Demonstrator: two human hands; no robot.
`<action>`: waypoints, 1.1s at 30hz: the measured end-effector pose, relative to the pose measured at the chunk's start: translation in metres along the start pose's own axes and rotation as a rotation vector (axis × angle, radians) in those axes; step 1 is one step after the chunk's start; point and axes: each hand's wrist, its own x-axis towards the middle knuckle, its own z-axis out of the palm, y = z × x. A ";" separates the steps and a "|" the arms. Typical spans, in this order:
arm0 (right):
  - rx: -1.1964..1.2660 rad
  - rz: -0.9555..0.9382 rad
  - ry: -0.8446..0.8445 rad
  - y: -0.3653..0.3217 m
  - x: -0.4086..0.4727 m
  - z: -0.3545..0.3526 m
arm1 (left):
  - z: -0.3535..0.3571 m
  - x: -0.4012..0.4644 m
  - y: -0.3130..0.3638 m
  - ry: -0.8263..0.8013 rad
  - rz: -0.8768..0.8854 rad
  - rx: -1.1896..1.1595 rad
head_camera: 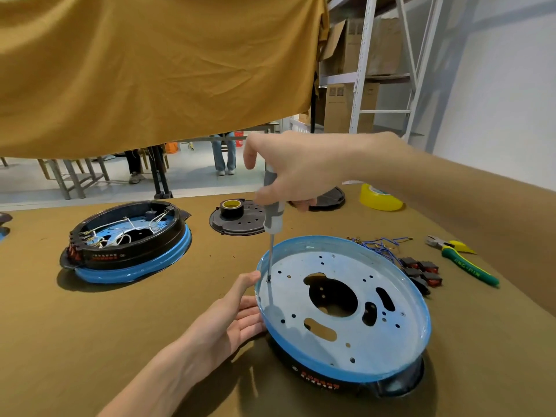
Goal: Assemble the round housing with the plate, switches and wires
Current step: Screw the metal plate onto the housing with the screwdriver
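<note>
Driving a screw at the plate's (388,335) left edge, we hold the screwdriver (273,216) upright in the right hand (296,170), its fingers curled round the grey handle, the tip seated in a hole just inside the blue rim. The left hand (234,317) lies open against the rim at lower centre, fingers straight, steadying it. The plate sits on the black housing (400,386), low and right of centre in the frame. To do this well, we judge we should keep the shaft square to the plate, press down as we turn, and brace the rim so nothing spins. The switches (421,270) and wires (380,245) wait on the worktop (90,341) just right of the plate, beside the pliers (463,260).
</note>
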 end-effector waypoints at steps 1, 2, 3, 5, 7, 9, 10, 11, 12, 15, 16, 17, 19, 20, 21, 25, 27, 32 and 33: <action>-0.072 -0.005 0.040 0.000 0.002 0.002 | 0.000 0.000 0.000 0.007 0.000 0.003; -0.121 -0.005 0.060 -0.001 0.003 0.004 | 0.001 0.000 0.001 0.008 0.001 0.002; -0.117 0.001 0.050 -0.001 0.002 0.004 | 0.001 0.000 0.001 0.004 0.002 0.002; -0.018 0.026 -0.020 0.001 0.000 -0.001 | 0.001 -0.001 0.001 -0.005 0.004 0.009; 0.060 0.048 -0.070 0.001 -0.003 -0.006 | 0.000 -0.001 0.000 -0.003 0.007 0.015; -0.021 0.034 -0.013 0.003 0.000 -0.001 | 0.000 -0.001 0.000 -0.001 0.007 0.013; -0.084 0.027 0.027 0.001 0.001 0.001 | 0.001 -0.001 0.001 0.000 0.005 0.010; -0.098 0.020 0.041 0.001 0.001 0.003 | 0.001 -0.001 0.001 -0.001 0.005 0.009; -0.061 0.019 0.022 0.001 0.001 0.003 | 0.001 -0.002 0.001 -0.004 0.008 0.010; 0.064 0.023 -0.068 0.000 -0.003 -0.003 | 0.001 0.000 -0.001 -0.012 0.025 0.023; 0.002 0.010 -0.046 0.001 -0.001 -0.001 | 0.001 0.000 -0.002 -0.010 0.031 0.026; -0.088 -0.009 -0.006 0.002 0.000 0.002 | 0.002 0.000 -0.002 -0.006 0.035 0.029; -0.193 -0.011 0.062 0.002 0.002 0.007 | 0.002 0.000 -0.001 0.001 0.031 0.019; -0.166 0.000 0.055 0.002 0.001 0.007 | 0.002 0.000 -0.001 0.000 0.026 0.012; -0.100 0.014 0.023 0.004 0.001 0.005 | 0.003 0.001 -0.001 -0.003 0.024 0.009; 0.000 0.041 -0.024 0.006 0.001 0.000 | 0.002 0.002 -0.001 0.000 0.014 0.008; -0.119 0.028 0.041 0.006 0.002 0.004 | 0.001 0.002 -0.001 0.009 0.008 0.000; 0.045 0.046 -0.100 0.002 -0.002 -0.002 | -0.001 0.004 -0.002 0.020 -0.002 -0.038; -0.005 0.033 -0.073 0.002 -0.001 -0.001 | -0.001 0.004 -0.002 0.024 -0.004 -0.042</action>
